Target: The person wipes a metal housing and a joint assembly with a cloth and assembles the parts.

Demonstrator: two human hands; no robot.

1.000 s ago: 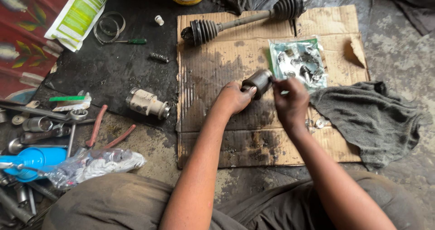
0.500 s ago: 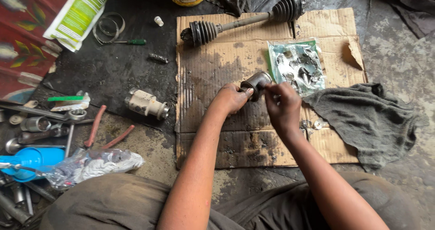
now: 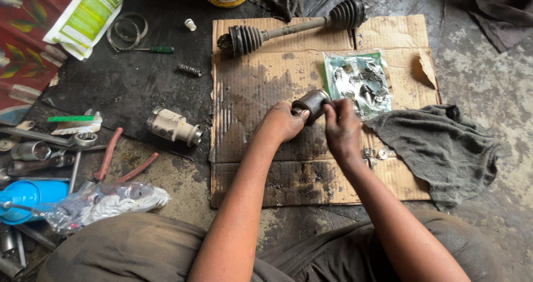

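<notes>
I see the dark metal cup [image 3: 311, 103], a short greasy cylinder, held up just over the stained cardboard sheet [image 3: 250, 87] that lies on the floor. It sits between my two hands, touching both. My left hand [image 3: 284, 122] is closed around its lower left side, fingers wrapped under it, thumb on top. My right hand [image 3: 342, 127] is pinched narrow against its right end, the fingertips [image 3: 331, 109] pressed to the rim there; I cannot tell whether they grip the rim itself or something small set into it.

The cup's long axis runs from lower left to upper right, tilted a little up off the cardboard, so the open end faces my right hand and slightly away from me. The left hand carries the weight and the right hand is the one at the mouth; both are equally close, since both are on it.

Just beyond the right hand lies a clear plastic bag of small parts [image 3: 358, 82], and to its right a grey rag [image 3: 438, 146]. The drive shaft with two ribbed rubber boots [image 3: 294, 26] lies across the far edge of the cardboard, well apart from the cup. A pale cylindrical part [image 3: 172, 126] rests on the floor to the left.
</notes>
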